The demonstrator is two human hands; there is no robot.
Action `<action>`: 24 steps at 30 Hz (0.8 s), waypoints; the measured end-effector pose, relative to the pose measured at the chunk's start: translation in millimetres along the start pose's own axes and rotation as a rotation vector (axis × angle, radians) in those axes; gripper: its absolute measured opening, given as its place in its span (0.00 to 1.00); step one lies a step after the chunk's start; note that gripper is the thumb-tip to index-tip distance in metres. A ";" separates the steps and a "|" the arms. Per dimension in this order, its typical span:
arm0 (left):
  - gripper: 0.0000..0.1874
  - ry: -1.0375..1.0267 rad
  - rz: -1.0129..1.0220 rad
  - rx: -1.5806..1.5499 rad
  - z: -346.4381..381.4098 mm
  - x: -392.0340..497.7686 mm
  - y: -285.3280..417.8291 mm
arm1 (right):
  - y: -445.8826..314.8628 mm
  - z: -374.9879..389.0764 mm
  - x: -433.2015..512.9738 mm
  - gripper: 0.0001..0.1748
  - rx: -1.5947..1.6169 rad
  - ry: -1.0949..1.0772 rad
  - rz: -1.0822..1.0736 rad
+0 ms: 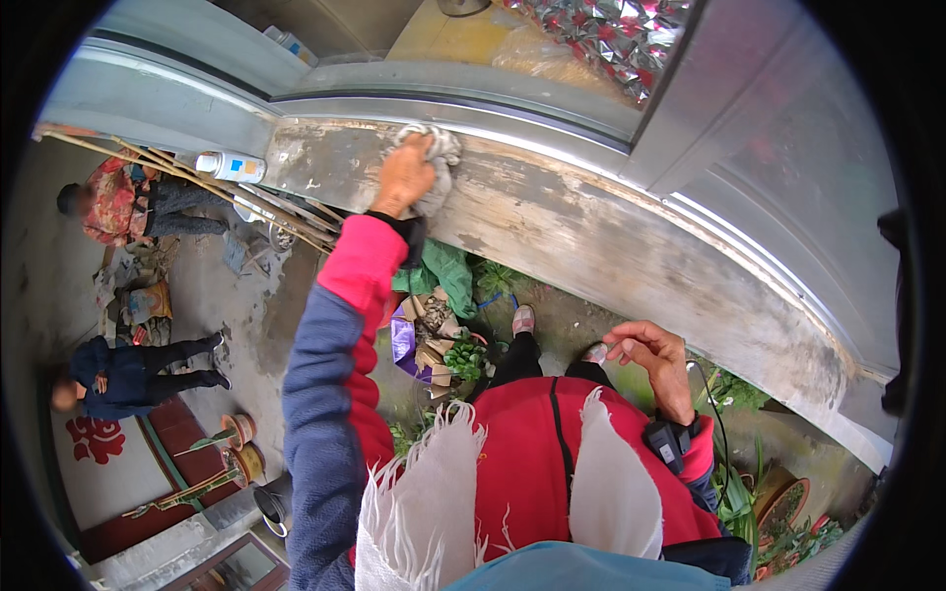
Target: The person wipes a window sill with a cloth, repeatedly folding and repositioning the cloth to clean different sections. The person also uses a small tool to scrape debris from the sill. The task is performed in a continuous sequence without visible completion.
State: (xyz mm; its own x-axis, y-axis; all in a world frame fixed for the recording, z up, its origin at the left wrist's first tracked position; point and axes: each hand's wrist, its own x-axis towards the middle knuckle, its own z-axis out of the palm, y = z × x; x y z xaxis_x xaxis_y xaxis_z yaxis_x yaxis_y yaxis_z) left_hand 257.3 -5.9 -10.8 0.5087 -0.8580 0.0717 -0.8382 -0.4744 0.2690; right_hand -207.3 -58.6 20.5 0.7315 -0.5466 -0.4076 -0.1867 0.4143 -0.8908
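Observation:
A crumpled grey-white cloth (441, 185) is pressed onto a weathered window sill (562, 199) under my left hand (406, 176), whose fingers are bunched on it. Streaks and patches of worn grey and tan mark the sill's surface. In front of my red jacket, my right hand (654, 362) hangs in the air near the sill's outer edge. Its fingers are bent and apart, with nothing in them. Just beyond the sill runs the metal frame (473, 108) of a glass window.
A white bottle (231, 167) and bamboo poles (185, 171) are at the sill's left end. Below stand a purple bag of cardboard scraps (414, 347), a green sack (443, 277) and potted plants (782, 506). Two people (118, 199) (118, 377) stand in the yard. A black cable (720, 436) hangs by my right wrist.

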 end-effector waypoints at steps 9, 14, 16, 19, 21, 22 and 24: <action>0.30 -0.191 0.142 -0.200 21.0 -42.1 158.6 | 3.1 -45.9 -34.3 0.11 0.012 -0.076 -0.057; 0.32 -0.157 0.313 -0.041 15.5 -48.4 167.8 | 2.1 -43.3 -37.5 0.11 -0.042 -0.071 -0.075; 0.33 -0.181 0.306 0.070 8.2 -43.5 153.0 | 2.3 -36.0 -36.2 0.11 -0.012 -0.051 -0.066; 0.34 -0.160 0.363 0.136 1.7 -37.2 121.9 | 3.5 -25.2 -32.3 0.11 -0.019 -0.009 -0.059; 0.34 -0.187 0.261 0.213 -2.7 -32.9 91.9 | 4.7 -19.1 -27.4 0.11 -0.026 0.016 -0.053; 0.33 -0.161 0.253 0.228 -9.0 -28.1 70.0 | 5.8 -15.4 -24.2 0.11 -0.017 0.035 -0.053; 0.32 -0.189 0.099 0.346 -16.6 -16.3 27.7 | 9.1 -7.6 -18.2 0.11 -0.005 0.048 -0.043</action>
State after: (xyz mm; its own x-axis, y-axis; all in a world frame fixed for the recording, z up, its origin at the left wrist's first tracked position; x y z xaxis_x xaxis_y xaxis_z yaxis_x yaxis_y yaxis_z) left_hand 229.1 -1.8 11.4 0.4037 -0.9088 -0.1052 -0.9146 -0.3980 -0.0714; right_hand -227.3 -50.4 18.3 0.7067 -0.5979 -0.3782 -0.1595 0.3862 -0.9085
